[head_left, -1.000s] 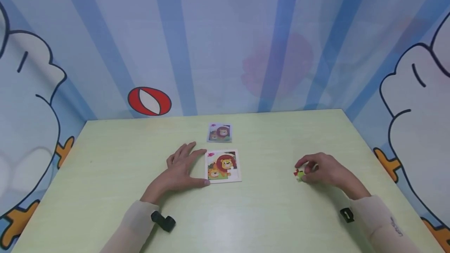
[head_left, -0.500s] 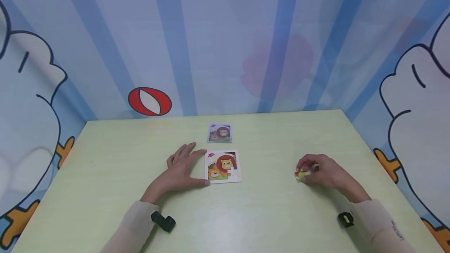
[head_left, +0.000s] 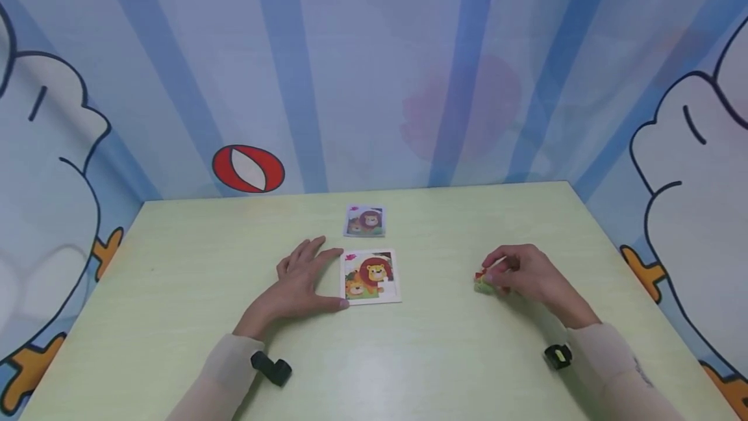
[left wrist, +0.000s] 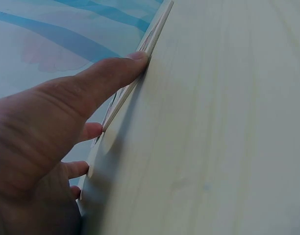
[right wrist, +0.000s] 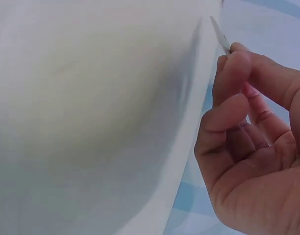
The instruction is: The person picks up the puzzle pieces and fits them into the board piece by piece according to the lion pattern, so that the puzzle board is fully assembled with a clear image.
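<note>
A square lion jigsaw puzzle [head_left: 374, 271] in a white frame lies on the table, with a white gap in its lower right part. My left hand [head_left: 300, 284] is spread at its left side, thumb at the near corner and index finger at the far one. The left wrist view shows the thumb [left wrist: 111, 76] pressing on the frame's edge. To the right, my right hand [head_left: 528, 276] pinches a green and red puzzle piece [head_left: 482, 283] between thumb and fingers. In the right wrist view the piece [right wrist: 219, 36] shows edge-on, raised over the table.
A smaller lion picture card [head_left: 365, 221] lies just behind the puzzle. The pale wood-grain table [head_left: 432, 356] ends at a blue striped backdrop [head_left: 362, 83]. A dark wrist camera [head_left: 272, 369] sits at the left sleeve, another [head_left: 558, 357] at the right.
My right hand has picked the puzzle piece up off the table and moved slightly left with it. The left hand and the puzzle have stayed in place.
</note>
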Demonstrator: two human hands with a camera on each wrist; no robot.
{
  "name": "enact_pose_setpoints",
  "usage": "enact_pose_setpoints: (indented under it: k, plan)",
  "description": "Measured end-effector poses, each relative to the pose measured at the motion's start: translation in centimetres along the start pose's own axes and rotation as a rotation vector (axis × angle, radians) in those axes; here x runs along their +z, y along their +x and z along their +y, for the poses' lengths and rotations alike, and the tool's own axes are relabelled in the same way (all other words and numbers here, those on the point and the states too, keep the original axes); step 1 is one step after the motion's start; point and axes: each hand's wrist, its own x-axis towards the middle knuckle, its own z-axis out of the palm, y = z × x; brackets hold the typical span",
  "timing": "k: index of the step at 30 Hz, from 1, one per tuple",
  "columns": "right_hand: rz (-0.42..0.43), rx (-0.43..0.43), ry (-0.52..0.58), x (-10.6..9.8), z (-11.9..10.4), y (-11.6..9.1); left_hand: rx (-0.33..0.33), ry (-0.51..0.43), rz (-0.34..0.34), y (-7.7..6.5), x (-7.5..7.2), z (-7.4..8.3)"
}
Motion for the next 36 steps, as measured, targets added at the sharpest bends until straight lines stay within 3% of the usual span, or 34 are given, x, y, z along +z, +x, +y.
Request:
enact_pose_setpoints:
  k: [11, 36]
  plan:
    - [-0.077, -0.034, 0.132, 2.5, -2.5, 1.9, 0.004, 0.004, 0.003, 0.0, 0.0, 0.0]
    - [-0.169, -0.069, 0.167, 8.9, -7.8, 6.0, 0.008, 0.008, 0.001, 0.0, 0.0, -0.2]
